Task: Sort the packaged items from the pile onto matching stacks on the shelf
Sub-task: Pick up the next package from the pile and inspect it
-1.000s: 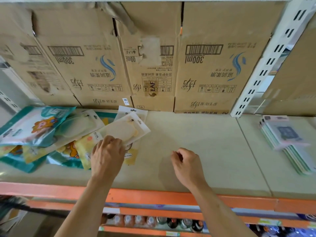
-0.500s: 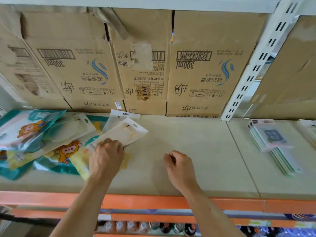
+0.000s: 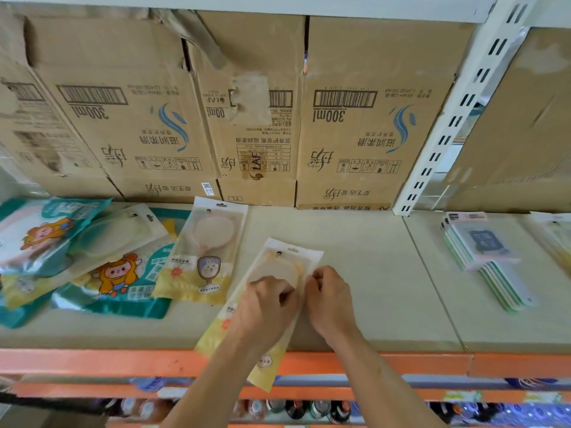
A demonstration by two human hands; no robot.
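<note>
Moved: since half a second ago I have pulled one mirror packet (image 3: 279,267) out of the pile (image 3: 92,261) and over to the middle of the shelf (image 3: 364,273); my right hand (image 3: 329,299), which was apart on the bare board, has come in to meet it.
Bottles: a row of bottles (image 3: 296,409) shows on the level below, under my forearms.
Front rail: the orange rail (image 3: 92,361) runs along the shelf's near edge; the packet's yellow lower end hangs out over it.
Left hand: my left hand (image 3: 265,307) lies on the packet, fingers curled and gripping it near its middle.
Right hand: clenched, pinching the packet's right edge, knuckles just beside my left hand.
Mirror packet: tilted, its white top with the hang hole pointing away and to the right.
Second packet: a matching packet (image 3: 207,251) lies flat just to the left, at the pile's right edge.
Pile: teal bags with a cartoon animal and clear pouches overlap on the left of the shelf.
Stack: a neat stack of flat packs (image 3: 485,257) sits well apart on the right board.
Back: cardboard boxes (image 3: 355,118) stand along the rear, printing upside down; a white slotted upright (image 3: 457,118) rises at their right.
</note>
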